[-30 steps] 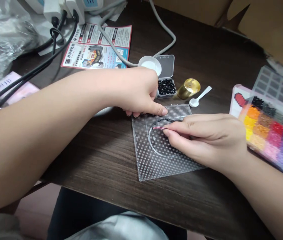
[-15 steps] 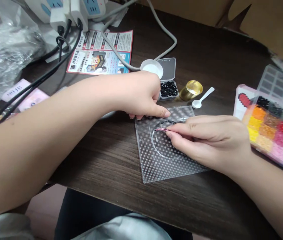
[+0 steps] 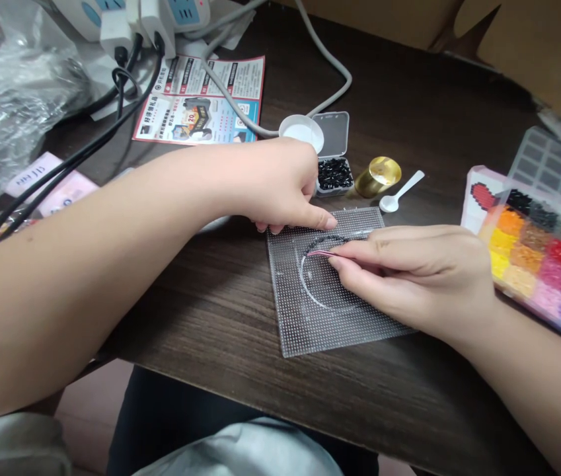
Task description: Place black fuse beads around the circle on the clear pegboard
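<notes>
A clear square pegboard point(image 3: 339, 327) lies on the table with a white ring marked on it. Black fuse beads point(image 3: 317, 242) form an arc along the ring's far left part. My left hand point(image 3: 285, 178) holds the board's far left corner, its thumb flat on the pegs and the other fingers bent at the edge. Between the thumb and forefinger of my right hand point(image 3: 413, 271) is a pair of pink tweezers point(image 3: 320, 253), tips at the left end of the arc. Whether a bead is in the tips is too small to tell.
Behind the board stand a small box of black beads point(image 3: 334, 174), a white round lid point(image 3: 301, 132), a gold cup point(image 3: 378, 177) and a white spoon point(image 3: 402, 192). A bead tray point(image 3: 540, 251) lies right. Cables point(image 3: 112, 132), a leaflet point(image 3: 201, 106) and plastic wrap point(image 3: 12, 92) lie left.
Both hands keep nearly the same place. The tweezer tips stay by the left end of the black arc, and the view has shifted very slightly.
</notes>
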`<state>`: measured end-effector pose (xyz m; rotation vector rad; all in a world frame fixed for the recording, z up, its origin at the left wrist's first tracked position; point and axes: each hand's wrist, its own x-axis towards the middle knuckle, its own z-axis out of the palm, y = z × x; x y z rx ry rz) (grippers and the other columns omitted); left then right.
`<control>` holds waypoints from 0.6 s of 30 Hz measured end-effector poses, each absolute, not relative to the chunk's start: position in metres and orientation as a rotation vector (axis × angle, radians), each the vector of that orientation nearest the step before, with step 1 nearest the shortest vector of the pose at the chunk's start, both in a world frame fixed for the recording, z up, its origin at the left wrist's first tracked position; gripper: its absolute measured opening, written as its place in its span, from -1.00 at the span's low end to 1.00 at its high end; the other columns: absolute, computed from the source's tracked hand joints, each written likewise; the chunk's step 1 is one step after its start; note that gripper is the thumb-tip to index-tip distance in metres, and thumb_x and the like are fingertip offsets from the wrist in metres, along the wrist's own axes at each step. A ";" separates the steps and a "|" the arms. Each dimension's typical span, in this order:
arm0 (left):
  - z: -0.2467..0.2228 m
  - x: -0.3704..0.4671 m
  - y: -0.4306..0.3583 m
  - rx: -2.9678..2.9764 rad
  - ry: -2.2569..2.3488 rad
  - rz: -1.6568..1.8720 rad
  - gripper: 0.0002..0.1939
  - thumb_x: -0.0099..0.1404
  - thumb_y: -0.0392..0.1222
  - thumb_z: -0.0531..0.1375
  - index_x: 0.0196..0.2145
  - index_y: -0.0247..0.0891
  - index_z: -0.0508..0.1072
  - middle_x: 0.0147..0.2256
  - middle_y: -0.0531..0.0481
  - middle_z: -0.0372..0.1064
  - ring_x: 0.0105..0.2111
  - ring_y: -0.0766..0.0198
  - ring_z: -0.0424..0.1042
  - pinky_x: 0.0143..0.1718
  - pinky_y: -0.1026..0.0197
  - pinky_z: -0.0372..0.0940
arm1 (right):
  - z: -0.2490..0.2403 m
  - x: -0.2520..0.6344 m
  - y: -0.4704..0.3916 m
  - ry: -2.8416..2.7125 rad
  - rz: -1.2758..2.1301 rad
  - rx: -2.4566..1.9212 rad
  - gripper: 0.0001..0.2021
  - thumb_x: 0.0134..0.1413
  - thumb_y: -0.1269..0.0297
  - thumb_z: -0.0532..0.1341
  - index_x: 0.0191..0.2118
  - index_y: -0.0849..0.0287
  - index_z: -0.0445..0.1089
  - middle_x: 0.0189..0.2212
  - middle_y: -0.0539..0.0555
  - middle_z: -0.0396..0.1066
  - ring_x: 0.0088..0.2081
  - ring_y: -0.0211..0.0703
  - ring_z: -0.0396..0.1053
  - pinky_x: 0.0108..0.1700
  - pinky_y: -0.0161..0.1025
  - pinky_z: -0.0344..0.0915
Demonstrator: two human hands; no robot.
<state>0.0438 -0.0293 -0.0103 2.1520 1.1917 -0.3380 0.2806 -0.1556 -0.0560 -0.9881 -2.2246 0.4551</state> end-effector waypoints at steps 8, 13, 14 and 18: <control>-0.013 0.041 -0.026 2.162 1.154 -0.334 -0.37 0.39 0.45 0.46 -0.60 -0.02 0.54 -0.60 -0.03 0.52 -0.45 0.05 0.64 -0.27 0.03 0.44 | -0.055 0.284 -0.158 -2.171 0.507 -1.036 -0.75 0.56 0.45 0.53 0.02 -0.09 0.95 -0.38 -0.05 0.80 -0.50 -0.17 0.66 -0.45 -0.25 0.61; -0.008 0.042 -0.026 2.088 1.253 -0.388 -0.36 0.37 0.41 0.52 -0.63 -0.04 0.52 -0.60 -0.03 0.55 -0.52 0.10 0.59 -0.33 0.03 0.39 | -0.058 0.287 -0.155 -1.963 0.599 -1.117 -0.78 0.50 0.40 0.65 0.06 -0.12 0.98 -0.29 0.01 0.86 -0.45 -0.06 0.74 -0.45 -0.22 0.72; -0.007 0.042 -0.026 2.061 1.284 -0.398 -0.36 0.34 0.40 0.54 -0.64 -0.04 0.52 -0.60 -0.03 0.55 -0.53 0.10 0.59 -0.34 0.03 0.39 | -0.058 0.287 -0.154 -1.915 0.640 -1.128 -0.80 0.50 0.39 0.66 0.05 -0.10 0.98 -0.25 0.02 0.88 -0.43 -0.06 0.77 -0.42 -0.23 0.76; -0.005 0.040 -0.022 2.005 1.323 -0.425 -0.37 0.24 0.42 0.58 -0.67 -0.02 0.51 -0.60 -0.04 0.55 -0.53 0.07 0.59 -0.36 0.02 0.38 | -0.057 0.284 -0.153 -1.812 0.858 -1.104 -0.91 0.54 0.32 0.68 0.00 -0.05 0.98 -0.18 0.07 0.91 -0.26 0.03 0.90 -0.26 -0.24 0.86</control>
